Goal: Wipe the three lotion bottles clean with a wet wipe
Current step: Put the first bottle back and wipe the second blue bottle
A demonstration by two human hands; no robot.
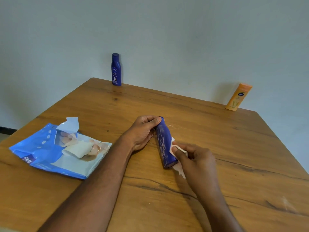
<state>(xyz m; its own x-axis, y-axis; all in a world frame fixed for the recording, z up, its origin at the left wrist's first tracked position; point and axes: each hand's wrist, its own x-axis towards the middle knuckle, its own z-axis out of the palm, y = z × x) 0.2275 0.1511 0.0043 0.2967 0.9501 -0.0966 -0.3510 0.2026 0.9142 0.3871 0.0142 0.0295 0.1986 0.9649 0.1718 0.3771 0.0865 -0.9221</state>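
Nearest the camera, the right hand (194, 156) pinches a white wet wipe (179, 169) between thumb and fingers and presses it against the lower side of a dark blue lotion bottle (165, 143). The bottle lies tilted just above the wooden table (234, 164), its base toward the camera. Across from the right hand, the left hand (142, 133) is closed around the bottle's cap end, thumb on top.

Pale scribbled marks cover the bottle's facing side. The wipe sits on the far flank, so those marks could be missed unless the bottle is turned. The left grip holds only the narrow end; hard rubbing could, I judge, twist the bottle loose or let it slip once wet. A loose tail of wipe hangs below the right hand and may drag on the table.

Well beyond the left hand, a second blue bottle (116, 69) stands upright at the far edge, reading "NIVEA". Far off past the right hand stands an orange bottle (238, 97); its blue oval logo is too small to read. Left of the left hand lies the open wipes pack (41, 153), showing "mee", flap raised, another wipe poking out.
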